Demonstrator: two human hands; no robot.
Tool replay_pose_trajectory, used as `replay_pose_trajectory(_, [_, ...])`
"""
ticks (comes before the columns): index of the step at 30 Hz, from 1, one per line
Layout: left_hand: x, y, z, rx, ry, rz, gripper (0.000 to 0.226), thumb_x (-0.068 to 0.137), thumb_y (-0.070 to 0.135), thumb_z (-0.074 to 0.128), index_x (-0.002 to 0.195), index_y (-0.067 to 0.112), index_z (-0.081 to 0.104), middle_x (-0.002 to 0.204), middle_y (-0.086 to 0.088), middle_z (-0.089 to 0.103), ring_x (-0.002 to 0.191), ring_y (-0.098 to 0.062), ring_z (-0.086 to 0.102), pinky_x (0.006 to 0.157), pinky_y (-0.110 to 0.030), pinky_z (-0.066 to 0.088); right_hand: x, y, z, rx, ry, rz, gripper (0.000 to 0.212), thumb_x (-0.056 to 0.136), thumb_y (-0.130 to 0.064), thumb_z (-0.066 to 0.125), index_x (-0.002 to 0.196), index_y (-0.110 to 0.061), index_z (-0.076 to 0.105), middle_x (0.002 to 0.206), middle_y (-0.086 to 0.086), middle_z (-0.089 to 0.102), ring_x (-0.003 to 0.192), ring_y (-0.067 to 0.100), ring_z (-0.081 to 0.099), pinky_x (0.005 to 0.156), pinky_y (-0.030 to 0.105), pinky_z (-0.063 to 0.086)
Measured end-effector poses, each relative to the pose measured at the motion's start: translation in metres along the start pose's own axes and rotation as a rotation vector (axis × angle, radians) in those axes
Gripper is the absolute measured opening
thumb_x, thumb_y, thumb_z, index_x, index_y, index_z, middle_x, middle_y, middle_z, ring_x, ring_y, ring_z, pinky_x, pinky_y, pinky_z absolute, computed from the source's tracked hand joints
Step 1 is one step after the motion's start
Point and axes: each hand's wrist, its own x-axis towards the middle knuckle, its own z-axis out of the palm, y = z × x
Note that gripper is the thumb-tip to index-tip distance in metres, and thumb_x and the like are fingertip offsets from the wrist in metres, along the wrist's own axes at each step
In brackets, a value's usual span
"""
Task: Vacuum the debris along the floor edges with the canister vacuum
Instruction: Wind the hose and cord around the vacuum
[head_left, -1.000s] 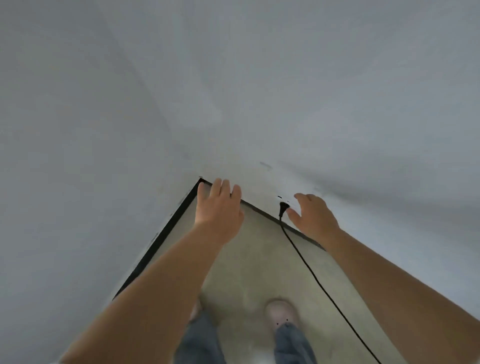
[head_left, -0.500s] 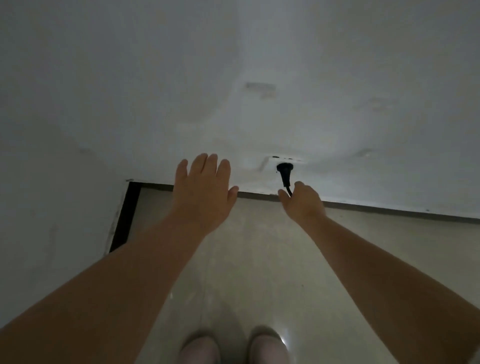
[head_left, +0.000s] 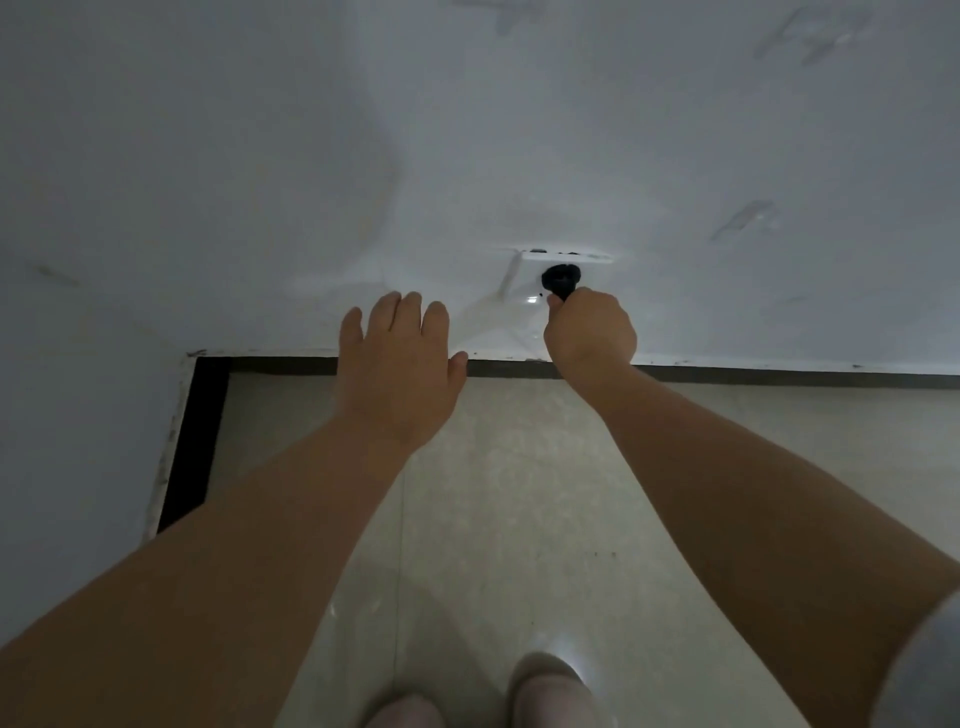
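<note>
The hands differ: the right hand (head_left: 589, 332) grips the black plug (head_left: 560, 278) at the wall socket (head_left: 566, 255) just beyond its knuckles, the left hand (head_left: 402, 358) lies spread flat beside it, and a skewed pull could bend the pins; the vacuum is out of view.

Left hand (head_left: 397, 364) flat, fingers straight; right hand (head_left: 589, 332) fisted, gripping.

Light: dim, grey-blue overall.
Glare: bright patch on the floor (head_left: 519, 519) at bottom centre, small glint on the wall (head_left: 260, 156).
Distortion: wide-angle bending at frame edges.
Focus: soft, slightly grainy.
</note>
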Motion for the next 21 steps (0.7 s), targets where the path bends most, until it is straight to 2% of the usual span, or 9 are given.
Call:
replay_pose_trajectory(3, [-0.007, 0.001, -0.016, -0.006, 0.011, 0.019, 0.040, 0.086, 0.022, 0.062, 0.113, -0.008, 0.058, 0.118, -0.027, 0.058, 0.115, -0.043, 0.053, 0.095, -0.059, 0.038, -0.009, -0.001, -0.006, 0.014, -0.062, 0.022, 0.035, 0.102, -0.027, 0.034, 0.111, -0.003, 0.058, 0.110, 0.012, 0.062, 0.101, 0.027, 0.060, 0.068, 0.028, 0.036])
replay_pose_trajectory(6, [-0.010, 0.002, -0.036, 0.008, -0.015, -0.006, 0.042, 0.091, 0.026, 0.054, 0.118, -0.007, 0.057, 0.122, -0.026, 0.057, 0.118, -0.041, 0.051, 0.096, -0.056, 0.038, -0.045, 0.020, 0.002, 0.029, -0.186, 0.068, 0.036, 0.100, -0.029, 0.038, 0.112, -0.003, 0.059, 0.110, 0.013, 0.063, 0.102, 0.029, 0.060, 0.070, 0.028, 0.039])
replay_pose_trajectory(8, [-0.014, 0.005, -0.053, 0.038, -0.029, 0.035, 0.041, 0.088, 0.027, 0.050, 0.105, -0.008, 0.061, 0.108, -0.027, 0.063, 0.104, -0.044, 0.059, 0.085, -0.058, 0.046, -0.074, 0.044, -0.004, 0.017, -0.224, 0.109, 0.037, 0.101, -0.031, 0.034, 0.109, -0.005, 0.059, 0.107, 0.012, 0.064, 0.099, 0.028, 0.060, 0.072, 0.030, 0.041])
replay_pose_trajectory(10, [-0.018, 0.014, -0.073, 0.043, -0.048, 0.047, 0.041, 0.081, 0.026, 0.049, 0.096, -0.010, 0.063, 0.097, -0.029, 0.065, 0.092, -0.045, 0.063, 0.076, -0.059, 0.049, -0.094, 0.070, -0.025, -0.079, -0.230, 0.153, 0.038, 0.101, -0.033, 0.031, 0.108, -0.007, 0.058, 0.106, 0.009, 0.063, 0.103, 0.027, 0.057, 0.081, 0.033, 0.040])
replay_pose_trajectory(13, [-0.019, 0.040, -0.112, 0.102, -0.061, 0.110, 0.043, 0.084, 0.028, 0.042, 0.094, -0.008, 0.064, 0.093, -0.027, 0.066, 0.089, -0.044, 0.064, 0.074, -0.056, 0.050, -0.106, 0.105, -0.082, -0.138, -0.200, 0.236, 0.038, 0.101, -0.034, 0.031, 0.108, -0.007, 0.057, 0.107, 0.010, 0.063, 0.110, 0.029, 0.053, 0.087, 0.035, 0.040])
replay_pose_trajectory(16, [-0.014, 0.087, -0.158, 0.101, -0.065, 0.213, 0.036, 0.086, 0.021, 0.058, 0.108, -0.007, 0.062, 0.107, -0.026, 0.063, 0.106, -0.042, 0.058, 0.089, -0.055, 0.044, -0.112, 0.135, -0.150, -0.016, -0.153, 0.308, 0.041, 0.101, -0.031, 0.032, 0.107, -0.001, 0.059, 0.106, 0.015, 0.064, 0.103, 0.032, 0.058, 0.075, 0.031, 0.041])
replay_pose_trajectory(18, [-0.006, 0.130, -0.187, 0.099, -0.023, 0.299, 0.036, 0.082, 0.019, 0.066, 0.106, -0.007, 0.063, 0.105, -0.025, 0.065, 0.105, -0.041, 0.059, 0.088, -0.055, 0.044, -0.113, 0.152, -0.200, 0.101, -0.111, 0.357, 0.042, 0.102, -0.029, 0.031, 0.104, 0.001, 0.060, 0.106, 0.016, 0.066, 0.099, 0.031, 0.061, 0.064, 0.028, 0.038])
replay_pose_trajectory(20, [0.000, 0.182, -0.222, 0.080, 0.042, 0.425, 0.034, 0.083, 0.020, 0.064, 0.105, -0.005, 0.062, 0.102, -0.022, 0.065, 0.104, -0.039, 0.059, 0.087, -0.052, 0.046, -0.119, 0.166, -0.256, 0.232, -0.030, 0.391, 0.040, 0.101, -0.027, 0.032, 0.092, 0.000, 0.060, 0.105, 0.016, 0.068, 0.093, 0.029, 0.063, 0.059, 0.026, 0.037])
replay_pose_trajectory(21, [0.001, 0.212, -0.240, 0.073, 0.051, 0.478, 0.035, 0.089, 0.024, 0.056, 0.112, -0.002, 0.058, 0.110, -0.018, 0.062, 0.110, -0.036, 0.055, 0.093, -0.048, 0.042, -0.125, 0.173, -0.286, 0.284, 0.022, 0.396, 0.039, 0.101, -0.026, 0.032, 0.081, -0.003, 0.057, 0.105, 0.016, 0.068, 0.084, 0.027, 0.061, 0.056, 0.024, 0.035])
